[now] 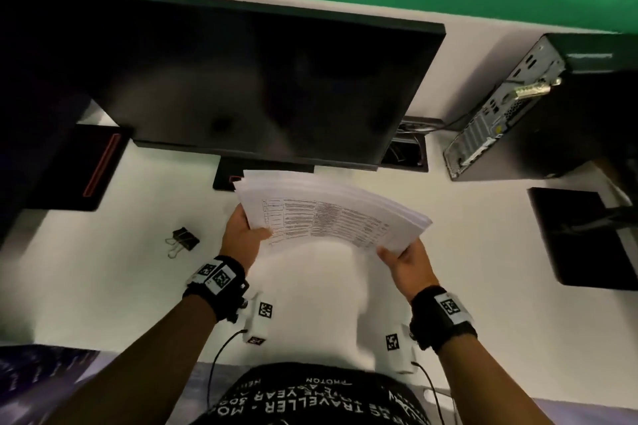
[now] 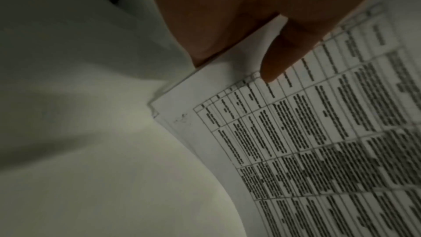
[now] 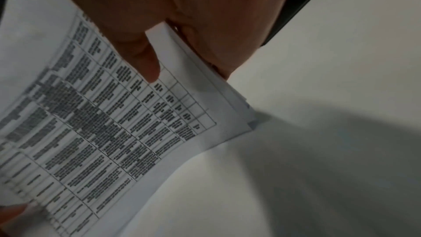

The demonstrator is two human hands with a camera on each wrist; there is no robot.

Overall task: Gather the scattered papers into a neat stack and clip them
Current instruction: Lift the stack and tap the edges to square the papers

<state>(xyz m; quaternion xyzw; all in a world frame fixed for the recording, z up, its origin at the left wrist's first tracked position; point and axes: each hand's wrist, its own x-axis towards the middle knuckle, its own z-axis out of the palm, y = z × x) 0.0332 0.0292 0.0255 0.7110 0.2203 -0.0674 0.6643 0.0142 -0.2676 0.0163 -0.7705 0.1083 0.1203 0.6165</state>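
Note:
A stack of white papers (image 1: 331,214) printed with tables hangs above the white desk (image 1: 103,279), bowed upward in the middle. My left hand (image 1: 245,235) grips its left edge, thumb on top. My right hand (image 1: 402,260) grips the right edge the same way. In the left wrist view my left hand's thumb (image 2: 280,60) presses on the top sheet of the papers (image 2: 318,141). In the right wrist view my right hand's thumb (image 3: 145,60) lies on the papers (image 3: 114,123), fingers underneath. A black binder clip (image 1: 183,240) lies on the desk, left of my left hand.
A dark monitor (image 1: 241,79) stands just behind the papers on its base (image 1: 224,179). A computer case (image 1: 511,114) sits at the back right and a black pad (image 1: 587,238) at the right. Another black stand (image 1: 83,166) is at the left.

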